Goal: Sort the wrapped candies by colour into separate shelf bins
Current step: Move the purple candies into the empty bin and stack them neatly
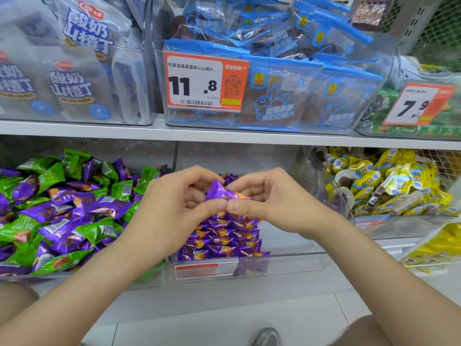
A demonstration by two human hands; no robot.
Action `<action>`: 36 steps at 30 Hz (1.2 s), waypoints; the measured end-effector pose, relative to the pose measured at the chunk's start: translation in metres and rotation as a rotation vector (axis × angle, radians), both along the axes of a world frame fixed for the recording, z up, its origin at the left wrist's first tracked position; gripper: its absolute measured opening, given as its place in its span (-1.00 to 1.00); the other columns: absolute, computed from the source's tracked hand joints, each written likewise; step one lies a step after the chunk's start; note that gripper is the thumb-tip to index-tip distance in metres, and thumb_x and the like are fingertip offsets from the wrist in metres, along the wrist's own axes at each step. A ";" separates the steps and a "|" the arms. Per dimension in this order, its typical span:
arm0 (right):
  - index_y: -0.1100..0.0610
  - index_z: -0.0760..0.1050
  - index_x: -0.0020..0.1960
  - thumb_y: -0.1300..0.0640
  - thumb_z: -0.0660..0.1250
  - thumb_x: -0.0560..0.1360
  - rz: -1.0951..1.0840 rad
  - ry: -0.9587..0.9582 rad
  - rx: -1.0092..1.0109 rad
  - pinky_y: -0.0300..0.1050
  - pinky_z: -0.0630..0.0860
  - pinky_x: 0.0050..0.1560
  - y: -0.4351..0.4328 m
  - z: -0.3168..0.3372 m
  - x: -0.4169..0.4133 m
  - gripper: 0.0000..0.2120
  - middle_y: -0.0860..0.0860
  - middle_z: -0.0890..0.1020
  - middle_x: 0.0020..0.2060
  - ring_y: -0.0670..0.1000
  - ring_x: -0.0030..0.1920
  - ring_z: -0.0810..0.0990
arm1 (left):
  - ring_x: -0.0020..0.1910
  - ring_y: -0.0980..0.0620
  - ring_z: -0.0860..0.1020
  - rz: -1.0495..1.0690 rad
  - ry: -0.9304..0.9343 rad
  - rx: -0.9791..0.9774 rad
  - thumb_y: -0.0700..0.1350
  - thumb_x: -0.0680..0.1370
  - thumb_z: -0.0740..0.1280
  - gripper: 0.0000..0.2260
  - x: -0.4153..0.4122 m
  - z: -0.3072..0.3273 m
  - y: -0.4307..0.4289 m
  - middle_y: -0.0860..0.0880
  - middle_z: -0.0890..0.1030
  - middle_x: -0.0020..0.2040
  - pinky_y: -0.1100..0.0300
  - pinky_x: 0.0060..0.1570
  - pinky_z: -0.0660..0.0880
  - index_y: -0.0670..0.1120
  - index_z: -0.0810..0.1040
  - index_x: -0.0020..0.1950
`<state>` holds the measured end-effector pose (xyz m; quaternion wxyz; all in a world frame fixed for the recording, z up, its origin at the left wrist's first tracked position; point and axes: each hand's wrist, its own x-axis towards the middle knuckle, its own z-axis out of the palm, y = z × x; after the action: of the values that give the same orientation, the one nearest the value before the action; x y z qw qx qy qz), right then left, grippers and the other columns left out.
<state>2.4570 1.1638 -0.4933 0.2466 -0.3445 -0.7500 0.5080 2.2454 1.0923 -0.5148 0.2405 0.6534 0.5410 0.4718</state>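
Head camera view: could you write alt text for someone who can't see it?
A person's left hand and right hand together pinch a purple wrapped candy over the middle bin, which holds rows of purple candies. The left bin holds mixed green and purple candies.

Reaching forward with both bare forearms and pinching one purple candy between curled left hand and right hand.
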 end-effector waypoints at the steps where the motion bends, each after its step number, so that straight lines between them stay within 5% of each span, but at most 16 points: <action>1: 0.14 0.71 0.13 0.11 0.54 0.48 0.007 0.003 -0.021 -0.17 0.60 -0.07 0.002 -0.001 0.003 -0.76 0.15 0.76 -0.10 0.02 -0.11 0.72 | -0.17 0.09 0.71 -0.001 0.026 0.007 0.05 0.44 0.58 -0.69 0.000 -0.001 -0.001 0.16 0.71 -0.09 0.21 -0.15 0.63 0.10 0.67 0.16; 5: 0.08 0.71 0.11 0.06 0.53 0.53 -0.170 -0.075 0.074 -0.08 0.56 -0.09 0.030 -0.018 0.022 -0.82 0.06 0.77 -0.10 -0.02 -0.11 0.72 | -0.11 0.18 0.65 -0.010 0.302 0.103 0.01 0.55 0.51 -0.70 0.003 -0.009 0.000 0.18 0.63 0.00 0.30 -0.09 0.56 0.12 0.62 0.27; 9: -0.03 0.71 0.08 -0.03 0.57 0.48 -0.335 -0.646 0.524 -0.16 0.49 -0.03 0.060 -0.040 0.050 -0.81 -0.15 0.68 -0.21 -0.26 -0.25 0.56 | -0.04 0.20 0.59 -0.103 0.544 0.134 -0.04 0.62 0.39 -0.84 0.007 -0.022 -0.001 0.18 0.57 0.02 0.18 0.02 0.55 0.13 0.62 0.20; 13: -0.07 0.68 0.05 -0.02 0.61 0.44 -0.231 -0.833 0.495 -0.02 0.59 0.08 0.071 -0.059 0.057 -0.78 -0.08 0.68 -0.16 -0.05 -0.11 0.62 | 0.03 0.07 0.57 -0.147 0.760 0.153 0.02 0.64 0.29 -0.87 0.012 -0.028 -0.003 0.16 0.59 -0.02 0.07 0.00 0.56 0.13 0.62 0.11; 20: -0.04 0.69 0.06 0.02 0.60 0.43 -0.162 -0.905 0.540 0.00 0.60 0.06 0.077 -0.077 0.047 -0.77 -0.05 0.66 -0.06 0.01 0.04 0.62 | -0.11 0.09 0.58 -0.142 0.796 0.127 0.03 0.64 0.29 -0.88 0.011 -0.025 -0.006 0.16 0.58 -0.07 0.11 -0.15 0.53 0.13 0.62 0.05; 26: 0.02 0.71 -0.03 0.07 0.64 0.36 -0.164 -0.846 0.502 -0.09 0.62 -0.01 0.077 -0.076 0.044 -0.79 -0.08 0.68 -0.15 -0.05 -0.10 0.66 | -0.16 0.07 0.58 -0.155 0.845 0.152 0.03 0.62 0.24 -0.84 0.007 -0.028 -0.004 0.15 0.58 -0.11 0.09 -0.19 0.54 0.13 0.63 0.03; 36: -0.02 0.65 -0.02 -0.14 0.65 0.31 -0.208 -0.872 0.467 -0.03 0.62 -0.13 0.077 -0.072 0.047 -0.65 -0.08 0.65 -0.15 -0.06 -0.17 0.62 | -0.12 0.06 0.58 -0.160 0.826 0.186 0.03 0.62 0.20 -0.80 0.003 -0.028 -0.005 0.16 0.59 -0.11 0.07 -0.09 0.55 0.13 0.63 0.02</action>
<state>2.5045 1.2406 -0.5650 0.0299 -0.5331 -0.8386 0.1082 2.2484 1.0877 -0.5428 -0.0200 0.8462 0.4946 0.1973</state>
